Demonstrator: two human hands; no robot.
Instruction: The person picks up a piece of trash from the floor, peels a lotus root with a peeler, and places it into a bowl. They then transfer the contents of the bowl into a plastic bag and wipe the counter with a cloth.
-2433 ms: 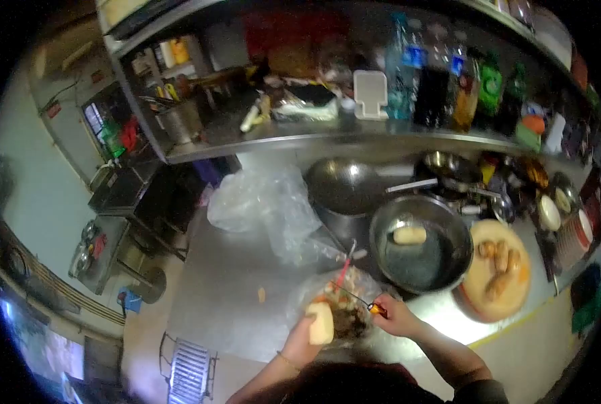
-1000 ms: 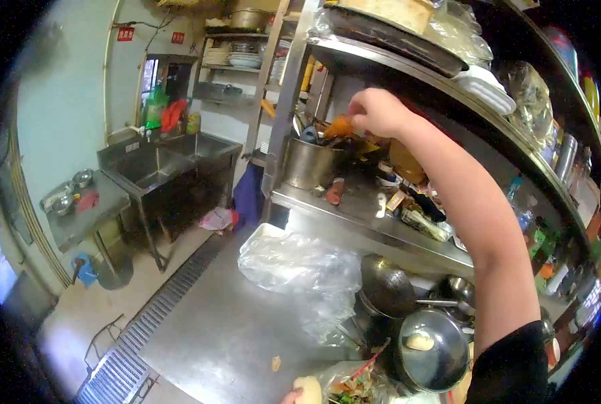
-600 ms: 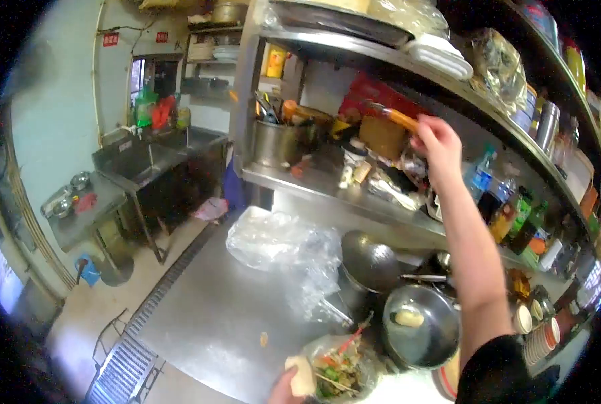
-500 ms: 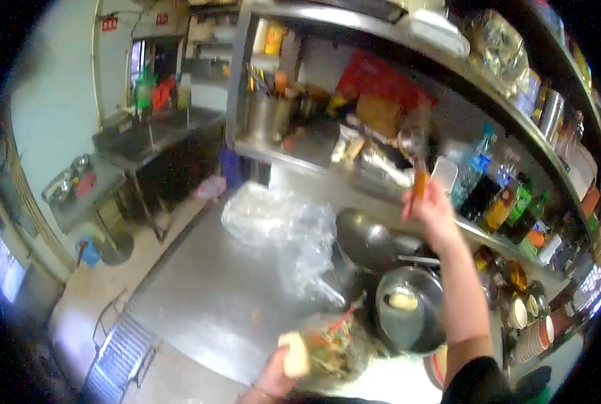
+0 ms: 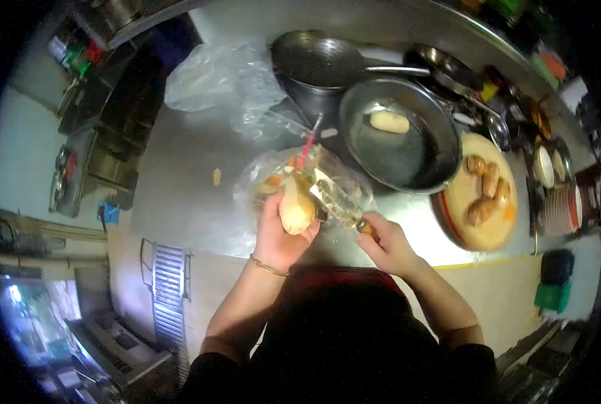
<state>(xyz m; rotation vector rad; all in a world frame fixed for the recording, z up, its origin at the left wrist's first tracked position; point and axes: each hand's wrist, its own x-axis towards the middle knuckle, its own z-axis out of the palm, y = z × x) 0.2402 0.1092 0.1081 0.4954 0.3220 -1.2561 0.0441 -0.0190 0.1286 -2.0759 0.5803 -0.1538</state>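
A pale peeled root vegetable [image 5: 297,210] rests in my left hand [image 5: 278,236], whose fingers wrap round it. My right hand [image 5: 389,246] grips the handle of a wide-bladed knife [image 5: 339,200], its blade close to the vegetable's right side. Below both hands lies a clear plastic bag [image 5: 252,183] with scraps in it. A red-handled peeler [image 5: 307,149] sticks out over the bag. In a metal basin [image 5: 401,158] behind my right hand, another peeled piece [image 5: 389,122] lies in shallow water.
Several brown unpeeled roots [image 5: 490,184] lie on a round board [image 5: 472,232] at the right. Behind are a dark wok [image 5: 317,60], a smaller pan [image 5: 448,71] and crumpled plastic [image 5: 213,77]. Stacked bowls [image 5: 561,211] stand far right.
The view has tilted down to the worktop. My right hand has come down from the shelf to beside my left hand. My left hand still holds the vegetable, now over the bag.
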